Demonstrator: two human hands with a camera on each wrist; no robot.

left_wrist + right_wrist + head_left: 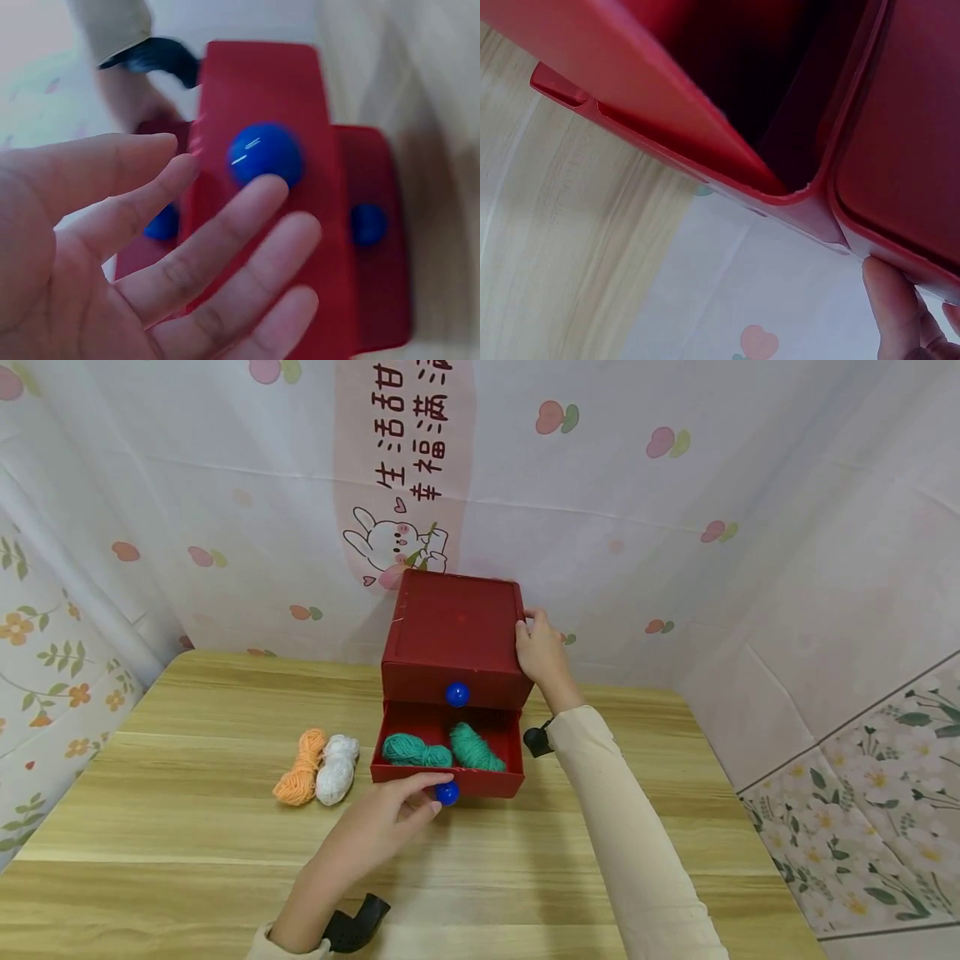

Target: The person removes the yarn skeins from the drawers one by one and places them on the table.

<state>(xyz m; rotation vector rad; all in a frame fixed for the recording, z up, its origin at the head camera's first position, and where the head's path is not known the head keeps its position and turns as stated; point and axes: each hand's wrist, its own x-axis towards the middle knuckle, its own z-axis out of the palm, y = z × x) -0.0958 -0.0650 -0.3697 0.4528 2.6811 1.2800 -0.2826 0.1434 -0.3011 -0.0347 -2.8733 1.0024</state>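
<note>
A small red chest of drawers (pixel 457 618) stands against the wall, its middle drawer (pixel 390 772) pulled out. Inside the drawer lie two skeins of green yarn, one on the left (pixel 416 752) and one slanted on the right (pixel 475 748). My left hand (pixel 378 827) is at the drawer's blue knob (pixel 447 792); in the left wrist view its fingers spread loosely, with fingertips at or very near the knob. The right hand (pixel 546 652) rests against the chest's upper right side, its fingertips touching the red wall in the right wrist view.
Left of the chest, an orange yarn skein (pixel 302 768) and a white yarn skein (pixel 337 768) lie side by side on the wooden table (pixel 187 860). A patterned cloth (pixel 600 527) hangs behind. The top drawer's blue knob (pixel 457 694) sits above the open drawer.
</note>
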